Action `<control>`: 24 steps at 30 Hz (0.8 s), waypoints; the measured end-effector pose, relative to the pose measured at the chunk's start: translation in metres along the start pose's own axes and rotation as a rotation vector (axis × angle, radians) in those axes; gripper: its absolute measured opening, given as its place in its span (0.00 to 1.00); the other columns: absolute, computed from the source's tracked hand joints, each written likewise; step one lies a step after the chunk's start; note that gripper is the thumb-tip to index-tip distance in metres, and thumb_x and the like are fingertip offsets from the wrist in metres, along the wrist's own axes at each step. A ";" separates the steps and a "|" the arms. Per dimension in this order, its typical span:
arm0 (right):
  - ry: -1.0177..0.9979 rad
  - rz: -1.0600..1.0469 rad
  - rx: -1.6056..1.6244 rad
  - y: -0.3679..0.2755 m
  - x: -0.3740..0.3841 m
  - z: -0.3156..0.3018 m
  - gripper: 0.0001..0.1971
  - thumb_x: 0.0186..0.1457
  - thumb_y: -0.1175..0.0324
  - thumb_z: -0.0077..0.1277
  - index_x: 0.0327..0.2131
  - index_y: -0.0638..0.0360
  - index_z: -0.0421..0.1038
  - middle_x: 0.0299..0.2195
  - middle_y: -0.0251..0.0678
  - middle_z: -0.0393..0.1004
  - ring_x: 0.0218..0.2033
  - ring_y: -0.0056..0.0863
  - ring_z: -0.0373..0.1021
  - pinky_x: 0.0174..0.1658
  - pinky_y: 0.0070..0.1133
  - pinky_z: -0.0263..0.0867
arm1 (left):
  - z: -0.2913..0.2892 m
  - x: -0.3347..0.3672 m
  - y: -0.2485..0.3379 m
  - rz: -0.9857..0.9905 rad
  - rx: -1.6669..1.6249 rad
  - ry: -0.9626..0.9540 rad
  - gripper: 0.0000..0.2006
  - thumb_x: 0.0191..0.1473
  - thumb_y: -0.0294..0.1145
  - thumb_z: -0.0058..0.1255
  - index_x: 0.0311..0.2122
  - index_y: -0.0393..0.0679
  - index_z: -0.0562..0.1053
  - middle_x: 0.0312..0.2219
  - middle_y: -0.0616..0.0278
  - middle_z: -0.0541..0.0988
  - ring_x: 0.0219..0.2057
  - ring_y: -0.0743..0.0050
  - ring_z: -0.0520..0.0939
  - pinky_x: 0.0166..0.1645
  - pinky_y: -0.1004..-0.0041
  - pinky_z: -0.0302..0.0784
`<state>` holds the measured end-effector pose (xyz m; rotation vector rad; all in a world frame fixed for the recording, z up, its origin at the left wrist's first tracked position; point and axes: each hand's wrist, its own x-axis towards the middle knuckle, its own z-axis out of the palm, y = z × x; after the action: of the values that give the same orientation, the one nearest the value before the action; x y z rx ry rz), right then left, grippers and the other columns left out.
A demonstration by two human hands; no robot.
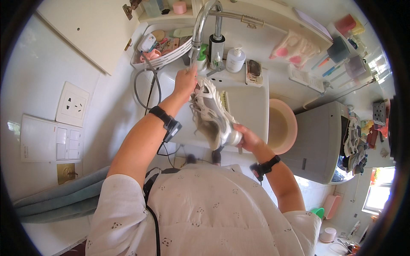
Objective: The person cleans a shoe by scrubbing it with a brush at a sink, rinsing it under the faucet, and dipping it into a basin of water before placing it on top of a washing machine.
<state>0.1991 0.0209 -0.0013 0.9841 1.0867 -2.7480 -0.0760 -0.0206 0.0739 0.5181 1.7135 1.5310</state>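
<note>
A white and grey sneaker [213, 112] is held tilted over the white sink [253, 112], its laces hanging on the left side. My right hand [249, 137] grips one end of it, low and to the right. At the other end, my left hand [186, 83] is closed against the shoe, right below the spout of the chrome faucet [197, 36]. Water seems to run over its fingers, which are partly hidden and blurred. Behind the shoe, a brush [224, 100] with pale bristles lies in the sink.
Along the sink's back stand a white pump bottle [235, 59], a green-topped bottle [202, 52], a soap dish [254, 72] and a white basket [171, 56] of small items. A pink basin [282, 126] holding cloudy water and a grey washing machine [318, 143] stand at right.
</note>
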 end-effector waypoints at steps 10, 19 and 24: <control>-0.079 -0.088 0.147 -0.002 0.002 -0.005 0.19 0.51 0.49 0.46 0.40 0.51 0.67 0.21 0.23 0.68 0.13 0.12 0.55 0.14 0.12 0.45 | 0.001 0.002 0.000 0.197 -0.021 -0.239 0.12 0.56 0.35 0.41 0.33 0.36 0.70 0.23 0.67 0.72 0.25 0.80 0.71 0.33 0.79 0.66; -0.003 -0.131 0.043 -0.009 0.001 0.010 0.21 0.50 0.49 0.46 0.42 0.52 0.66 0.21 0.23 0.68 0.13 0.12 0.57 0.14 0.12 0.48 | -0.004 0.007 0.002 0.136 0.160 -0.005 0.16 0.57 0.41 0.41 0.29 0.37 0.70 0.20 0.68 0.70 0.21 0.82 0.68 0.27 0.79 0.65; -0.083 -0.206 0.180 -0.014 0.015 0.018 0.18 0.54 0.47 0.41 0.35 0.52 0.66 0.16 0.24 0.66 0.09 0.12 0.53 0.11 0.12 0.46 | -0.024 0.018 -0.012 0.256 0.115 0.074 0.20 0.56 0.48 0.40 0.38 0.38 0.69 0.29 0.62 0.72 0.28 0.76 0.70 0.36 0.74 0.66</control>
<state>0.1736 0.0230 0.0088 0.8066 0.9953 -3.0671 -0.1030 -0.0255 0.0568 0.7736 1.8561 1.6528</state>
